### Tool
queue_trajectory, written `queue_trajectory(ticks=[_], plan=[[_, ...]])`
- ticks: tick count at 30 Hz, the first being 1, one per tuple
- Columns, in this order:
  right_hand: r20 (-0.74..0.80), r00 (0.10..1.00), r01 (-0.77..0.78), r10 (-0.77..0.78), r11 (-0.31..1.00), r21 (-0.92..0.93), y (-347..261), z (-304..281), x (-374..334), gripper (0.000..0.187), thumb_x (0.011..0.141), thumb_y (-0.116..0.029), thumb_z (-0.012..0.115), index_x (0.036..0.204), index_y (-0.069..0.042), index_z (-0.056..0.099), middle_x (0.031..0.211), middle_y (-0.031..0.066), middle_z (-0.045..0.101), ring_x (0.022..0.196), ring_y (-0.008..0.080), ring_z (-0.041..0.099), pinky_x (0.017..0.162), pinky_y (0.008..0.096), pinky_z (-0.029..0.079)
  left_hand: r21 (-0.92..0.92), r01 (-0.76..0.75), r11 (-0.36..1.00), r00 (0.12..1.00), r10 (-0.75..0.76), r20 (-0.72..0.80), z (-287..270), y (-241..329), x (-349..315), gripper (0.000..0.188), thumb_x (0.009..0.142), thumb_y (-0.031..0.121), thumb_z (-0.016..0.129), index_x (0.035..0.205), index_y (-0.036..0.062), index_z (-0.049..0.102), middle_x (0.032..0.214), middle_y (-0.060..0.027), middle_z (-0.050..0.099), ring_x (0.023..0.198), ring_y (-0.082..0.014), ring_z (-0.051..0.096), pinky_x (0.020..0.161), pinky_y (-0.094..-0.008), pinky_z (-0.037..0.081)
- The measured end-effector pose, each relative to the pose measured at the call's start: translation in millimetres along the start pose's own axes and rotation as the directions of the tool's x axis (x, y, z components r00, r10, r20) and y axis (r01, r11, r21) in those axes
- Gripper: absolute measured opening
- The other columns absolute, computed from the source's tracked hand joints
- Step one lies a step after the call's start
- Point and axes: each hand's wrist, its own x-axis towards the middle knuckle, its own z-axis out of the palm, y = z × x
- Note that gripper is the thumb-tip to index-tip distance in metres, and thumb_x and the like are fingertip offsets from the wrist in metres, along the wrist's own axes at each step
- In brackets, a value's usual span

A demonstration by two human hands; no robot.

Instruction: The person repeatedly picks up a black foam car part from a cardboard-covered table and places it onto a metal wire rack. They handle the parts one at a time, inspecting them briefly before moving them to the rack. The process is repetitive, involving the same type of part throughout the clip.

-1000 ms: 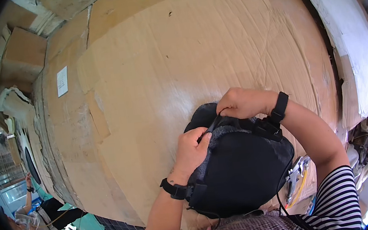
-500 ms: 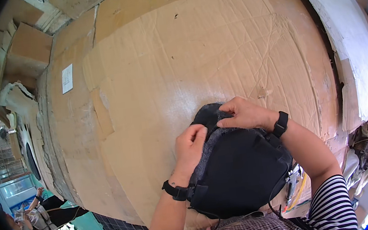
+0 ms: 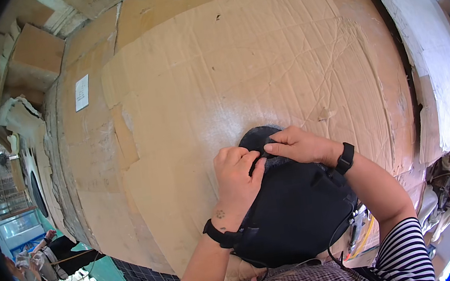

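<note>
A black fabric bag lies on a table covered with flattened cardboard, at the near edge in front of me. My left hand is closed on the bag's upper left edge, thumb pressed against the fabric. My right hand pinches the same upper edge from the right, fingertips meeting the left hand's. Both wrists wear black bands. The bag's top end peeks out just above my fingers; its lower part runs down toward my body.
White sheets lie along the table's right side. Cardboard boxes are stacked at the far left. A white label is stuck on the cardboard. A person sits on the floor at lower left. Cables hang at the table's near right edge.
My hands and the bag have shifted slightly down and toward me. The right hand's fingers have moved leftward to meet the left hand at the bag's top edge.
</note>
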Motion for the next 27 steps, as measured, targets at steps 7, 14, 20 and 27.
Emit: queue_trajectory(ticks=[7, 14, 20, 27], plan=[[-0.086, 0.962, 0.229, -0.258, 0.94, -0.252, -2, 8, 1, 0.034, 0.096, -0.025, 0.054, 0.079, 0.005, 0.058, 0.075, 0.0196, 0.058, 0.067, 0.0341, 0.054, 0.064, 0.041, 0.044, -0.172, 0.088, 0.981, 0.991, -0.069, 0.116, 1, -13, 4, 0.013, 0.072, 0.003, 0.073, 0.082, 0.0049, 0.066, 0.081, -0.0059, 0.059, 0.082, -0.0242, 0.055, 0.074, -0.0348, 0.043], [-0.03, 0.952, 0.293, -0.304, 0.937, -0.191, 9, 4, 5, 0.036, 0.096, -0.027, 0.054, 0.079, 0.004, 0.055, 0.072, 0.0175, 0.055, 0.065, 0.0304, 0.051, 0.063, 0.0394, 0.043, -0.374, 0.096, 0.922, 0.963, 0.009, 0.269, 1, -31, 13, 0.008, 0.077, 0.003, 0.07, 0.084, 0.0024, 0.066, 0.08, -0.0059, 0.06, 0.077, -0.0212, 0.055, 0.069, -0.031, 0.045], [0.076, 0.977, 0.205, -0.2, 0.976, -0.067, 13, -6, 6, 0.032, 0.099, -0.024, 0.052, 0.081, 0.003, 0.051, 0.07, 0.0069, 0.046, 0.066, 0.0145, 0.04, 0.063, 0.0332, 0.04, -0.534, 0.327, 0.78, 0.896, -0.077, 0.437, 4, -40, 20, 0.007, 0.08, 0.004, 0.069, 0.084, 0.0011, 0.065, 0.081, -0.0036, 0.06, 0.077, -0.0148, 0.055, 0.071, -0.0275, 0.045], [-0.005, 0.958, 0.288, -0.288, 0.958, -0.016, 11, 1, 3, 0.025, 0.09, -0.023, 0.065, 0.09, 0.002, 0.06, 0.077, 0.0078, 0.057, 0.074, 0.0145, 0.053, 0.069, 0.0305, 0.045, -0.496, 0.399, 0.771, 0.875, -0.16, 0.456, -5, -38, 19, 0.004, 0.081, 0.002, 0.067, 0.085, 0.0002, 0.066, 0.085, -0.0041, 0.062, 0.08, -0.0134, 0.056, 0.071, -0.027, 0.045]])
